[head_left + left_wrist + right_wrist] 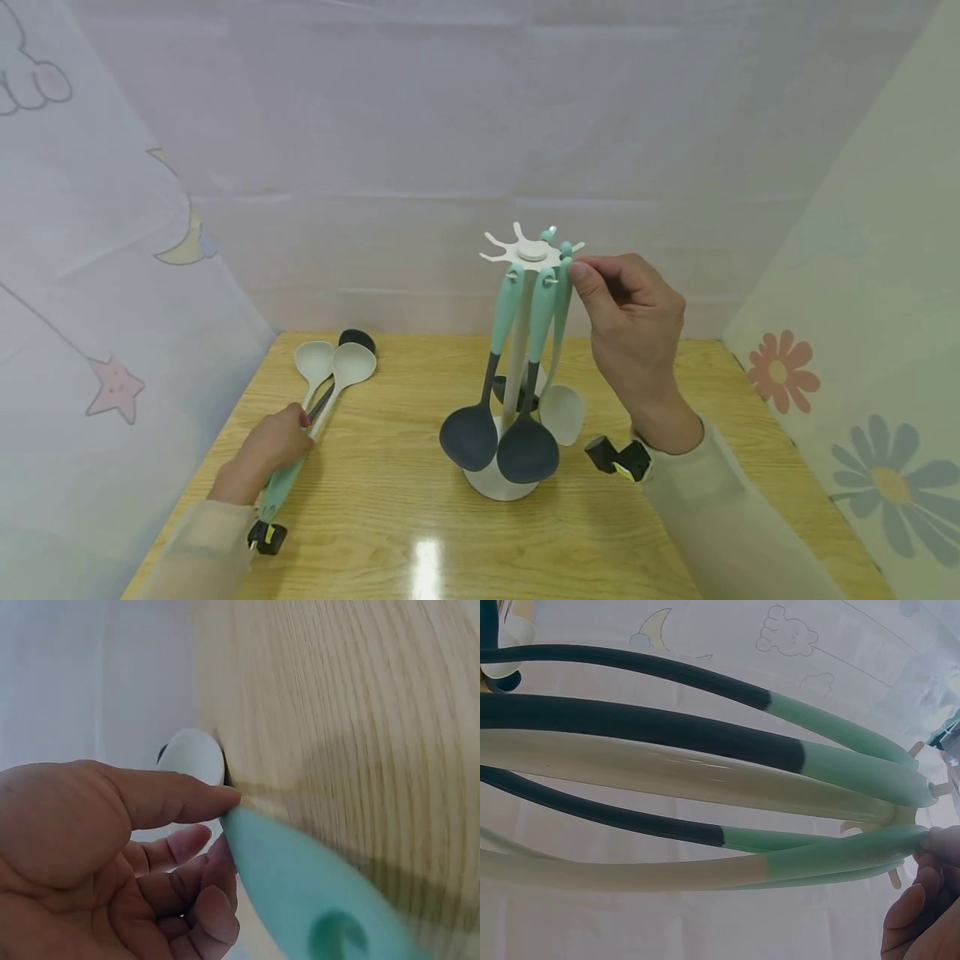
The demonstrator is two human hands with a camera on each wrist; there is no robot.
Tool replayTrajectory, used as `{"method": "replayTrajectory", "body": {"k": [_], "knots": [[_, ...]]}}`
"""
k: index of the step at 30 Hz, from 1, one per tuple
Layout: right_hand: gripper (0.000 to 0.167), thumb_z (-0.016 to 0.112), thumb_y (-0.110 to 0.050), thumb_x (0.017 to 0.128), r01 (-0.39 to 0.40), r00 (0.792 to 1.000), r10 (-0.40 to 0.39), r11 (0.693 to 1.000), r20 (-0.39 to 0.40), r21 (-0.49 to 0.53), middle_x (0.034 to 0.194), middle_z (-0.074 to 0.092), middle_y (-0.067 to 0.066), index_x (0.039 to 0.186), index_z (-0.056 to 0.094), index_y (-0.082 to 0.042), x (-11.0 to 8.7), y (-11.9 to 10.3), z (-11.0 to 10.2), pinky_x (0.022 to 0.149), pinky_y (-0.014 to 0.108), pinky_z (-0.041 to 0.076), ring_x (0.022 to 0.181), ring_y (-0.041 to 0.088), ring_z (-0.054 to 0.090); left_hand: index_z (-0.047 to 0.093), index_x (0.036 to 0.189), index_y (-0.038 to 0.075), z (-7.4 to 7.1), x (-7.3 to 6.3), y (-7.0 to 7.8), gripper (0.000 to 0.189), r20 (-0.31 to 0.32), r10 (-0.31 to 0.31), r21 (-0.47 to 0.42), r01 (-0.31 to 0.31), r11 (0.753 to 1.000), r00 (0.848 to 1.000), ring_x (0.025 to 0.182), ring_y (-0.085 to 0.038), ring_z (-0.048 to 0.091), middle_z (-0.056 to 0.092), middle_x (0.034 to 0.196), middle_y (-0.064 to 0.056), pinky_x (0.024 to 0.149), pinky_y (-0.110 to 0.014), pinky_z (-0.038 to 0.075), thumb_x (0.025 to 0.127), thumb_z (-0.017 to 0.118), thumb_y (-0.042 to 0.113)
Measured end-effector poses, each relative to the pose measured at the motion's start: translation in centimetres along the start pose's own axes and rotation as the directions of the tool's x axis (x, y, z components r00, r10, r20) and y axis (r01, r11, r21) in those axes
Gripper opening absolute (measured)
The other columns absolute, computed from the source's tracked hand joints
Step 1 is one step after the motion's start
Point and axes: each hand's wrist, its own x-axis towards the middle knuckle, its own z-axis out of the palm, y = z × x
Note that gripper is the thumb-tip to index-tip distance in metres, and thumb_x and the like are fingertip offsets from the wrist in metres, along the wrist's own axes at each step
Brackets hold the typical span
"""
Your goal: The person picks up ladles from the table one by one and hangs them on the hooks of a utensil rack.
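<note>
Presently, my right hand [637, 325] is narrow: the thumb and a finger pinch the upper end of a green handle [847, 851], which belongs to a pale spoon [562, 414]. This spoon hangs down below and to the left of that hand, at the side of a white rack [532, 250]. If its hole sits completely on the hook, I cannot tell. My left hand [273, 442] holds another handle [300, 870] between the thumb and the curled fingers, low over the table [397, 417].

Just beyond the left hand lie the heads of two white ladles [354, 364], side by side, and behind them a black head [358, 340], partly covered. To which of these three the held handle belongs, I am not sure.

Between my two hands, but nearer to the right one, the rack stands upright. On its front hang two dark ladles [528, 450], and more tools hang behind, partly hidden.

Farther out, to the right of my right hand, a cloth [832, 292] shows a red flower [783, 371] and a blue one.
</note>
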Motion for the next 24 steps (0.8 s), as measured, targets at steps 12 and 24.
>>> {"method": "replayTrajectory", "body": {"k": [12,24], "knots": [[0.004,0.077,0.004,0.093,0.006,1.000,-0.006,1.000,0.001,-0.010,0.087,0.072,-0.017,0.094,0.077,0.008,0.0,0.1,0.0,0.062,0.017,0.047,0.064,0.004,0.058,0.063,0.127,0.004,0.5,-0.5,3.2,0.027,0.052,0.155,-0.288,-0.134,0.948,0.987,0.065,-0.018,0.048,0.063,0.087,-0.008,0.057,-0.032,0.041,0.104,0.059,0.019],[0.004,0.078,0.004,0.093,0.004,1.000,-0.004,1.000,-0.003,-0.008,0.087,0.073,-0.016,0.093,0.077,0.008,0.0,0.2,0.0,0.062,0.016,0.048,0.064,0.005,0.059,0.072,0.132,0.005,0.0,-0.8,6.0,0.029,0.006,0.310,-0.454,-0.273,0.848,0.951,0.088,-0.022,0.060,0.070,0.121,-0.011,0.072,-0.032,0.054,0.109,0.055,0.012]]}}
